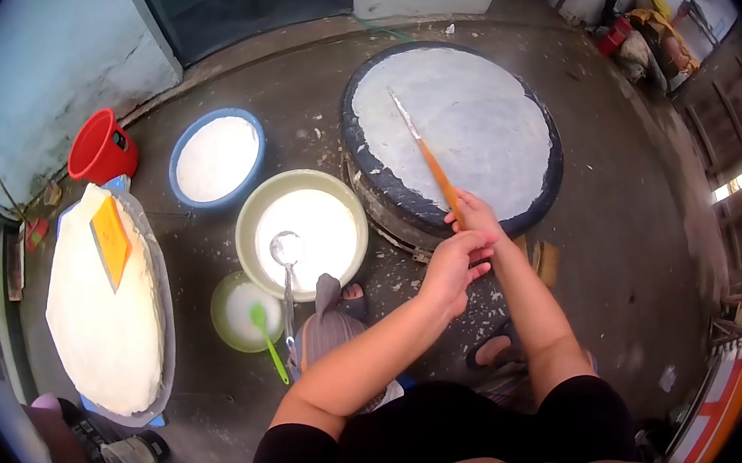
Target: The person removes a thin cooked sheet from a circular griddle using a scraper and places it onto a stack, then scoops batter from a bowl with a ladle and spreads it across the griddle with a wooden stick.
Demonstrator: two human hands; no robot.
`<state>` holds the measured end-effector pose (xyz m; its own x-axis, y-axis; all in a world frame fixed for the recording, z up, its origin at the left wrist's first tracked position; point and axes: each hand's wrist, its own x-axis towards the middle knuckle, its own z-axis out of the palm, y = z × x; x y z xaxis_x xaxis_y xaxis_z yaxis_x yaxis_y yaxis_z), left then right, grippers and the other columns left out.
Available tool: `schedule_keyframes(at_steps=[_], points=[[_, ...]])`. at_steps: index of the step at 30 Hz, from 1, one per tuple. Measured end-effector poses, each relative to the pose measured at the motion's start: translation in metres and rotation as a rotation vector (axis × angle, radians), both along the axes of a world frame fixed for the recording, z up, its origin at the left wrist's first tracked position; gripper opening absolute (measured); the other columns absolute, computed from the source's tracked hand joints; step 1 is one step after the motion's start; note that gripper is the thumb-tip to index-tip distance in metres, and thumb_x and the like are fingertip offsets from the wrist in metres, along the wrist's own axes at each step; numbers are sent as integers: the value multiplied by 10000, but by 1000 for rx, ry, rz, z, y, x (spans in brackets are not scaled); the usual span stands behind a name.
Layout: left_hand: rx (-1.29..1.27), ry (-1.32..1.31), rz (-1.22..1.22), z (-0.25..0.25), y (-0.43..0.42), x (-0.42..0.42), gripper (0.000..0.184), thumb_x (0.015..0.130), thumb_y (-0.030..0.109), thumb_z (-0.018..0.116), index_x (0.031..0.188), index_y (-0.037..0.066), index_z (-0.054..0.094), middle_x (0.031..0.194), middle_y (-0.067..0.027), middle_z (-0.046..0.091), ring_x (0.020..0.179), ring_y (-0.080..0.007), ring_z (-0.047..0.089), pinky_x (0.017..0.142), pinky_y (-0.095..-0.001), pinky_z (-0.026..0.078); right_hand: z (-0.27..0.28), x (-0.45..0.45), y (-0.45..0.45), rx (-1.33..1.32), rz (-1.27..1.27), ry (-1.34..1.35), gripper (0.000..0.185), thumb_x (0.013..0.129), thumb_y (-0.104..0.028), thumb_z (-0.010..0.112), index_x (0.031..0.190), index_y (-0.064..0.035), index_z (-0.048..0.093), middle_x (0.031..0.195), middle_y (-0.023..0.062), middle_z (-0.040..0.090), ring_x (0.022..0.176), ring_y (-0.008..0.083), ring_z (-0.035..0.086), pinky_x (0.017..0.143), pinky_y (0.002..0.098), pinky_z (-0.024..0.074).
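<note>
A large round dark griddle (361,151) carries a thin pale layer of batter (477,121). My right hand (476,213) is closed around the handle end of a long thin wooden stick (437,170), whose whitened tip lies over the layer. My left hand (458,266) is beside the right wrist, fingers partly curled and apart, with nothing visible in it. Left of the griddle, a beige basin (244,210) of white liquid holds a metal ladle (284,250). A green bowl (226,333) with a bright green spatula (266,333) sits next to it.
A blue basin (175,175) holds white material, with a red bucket (100,147) behind it. On the left, a pale stack (100,323) bears a yellow scraper (110,241). A wooden block (546,264) stands below the griddle. Cluttered items (650,44) lie at the upper right.
</note>
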<state>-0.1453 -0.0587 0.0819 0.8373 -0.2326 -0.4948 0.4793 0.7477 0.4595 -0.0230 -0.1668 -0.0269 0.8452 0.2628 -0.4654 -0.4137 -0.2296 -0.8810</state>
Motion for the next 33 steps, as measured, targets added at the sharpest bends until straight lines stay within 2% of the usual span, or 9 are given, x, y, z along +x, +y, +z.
schedule_keyframes(at_steps=[5, 7, 11, 14, 16, 21, 23, 26, 33], points=[[4, -4, 8, 2, 2, 3, 174, 789, 162, 519, 901, 48, 586, 891, -30, 572, 851, -131, 510, 730, -261, 391, 2, -2, 28, -363, 122, -371, 375, 875, -175, 408, 1248, -140, 425, 724, 139, 583, 555, 214, 546, 535, 353, 453], [5, -11, 6, 2, 3, 3, 174, 788, 161, 520, 899, 47, 589, 889, -32, 573, 847, -130, 510, 726, -258, 391, 3, -5, 43, -982, 268, -687, 320, 829, -174, 504, 1147, -171, 538, 813, 158, 615, 628, 272, 592, 572, 353, 445], [7, 16, 8, 2, 5, 4, 174, 781, 164, 534, 898, 49, 591, 881, -26, 575, 822, -124, 511, 716, -255, 390, -2, -14, 51, -947, 345, -573, 382, 843, -138, 438, 1226, -128, 440, 791, 206, 577, 758, 377, 553, 609, 427, 442], [4, 4, 14, 2, 7, 2, 163, 776, 163, 543, 887, 53, 590, 874, -23, 575, 810, -123, 513, 710, -257, 391, -29, -18, 22, -551, 242, -1009, 341, 844, -148, 449, 1179, -92, 483, 700, 126, 577, 663, 274, 572, 542, 353, 438], [1, -5, 19, 3, 9, 2, 157, 774, 164, 548, 881, 56, 588, 869, -23, 576, 806, -123, 514, 708, -257, 391, -16, -21, 3, 226, -14, 3, 292, 848, -166, 474, 1112, -61, 540, 619, 9, 503, 570, 120, 504, 480, 249, 396], [0, -31, 12, 1, 11, -2, 146, 766, 173, 531, 837, 73, 611, 851, -2, 582, 785, -91, 500, 700, -246, 377, -46, -57, -22, 606, -373, 55, 206, 848, -176, 496, 984, -46, 581, 658, -41, 467, 560, 45, 434, 449, 203, 346], [18, -16, 18, 7, 11, -2, 155, 770, 163, 518, 852, 67, 609, 859, -7, 586, 798, -96, 502, 703, -246, 384, -14, -95, 5, 265, -201, -494, 166, 825, -144, 497, 932, -55, 587, 758, 21, 572, 722, 87, 544, 609, 226, 436], [5, -22, -3, 8, 10, -5, 169, 774, 154, 508, 870, 54, 605, 872, -13, 586, 815, -102, 502, 706, -249, 394, -12, -103, -22, -282, 71, -385, 192, 817, -116, 485, 964, -42, 584, 836, 96, 614, 831, 180, 584, 725, 296, 450], [6, -33, -13, 9, 9, -9, 198, 788, 124, 506, 929, 2, 576, 903, -71, 579, 837, -157, 519, 720, -262, 420, 40, -124, -30, -557, 387, -326, 233, 848, -109, 426, 1014, -32, 570, 942, 188, 596, 894, 302, 575, 765, 337, 437]])
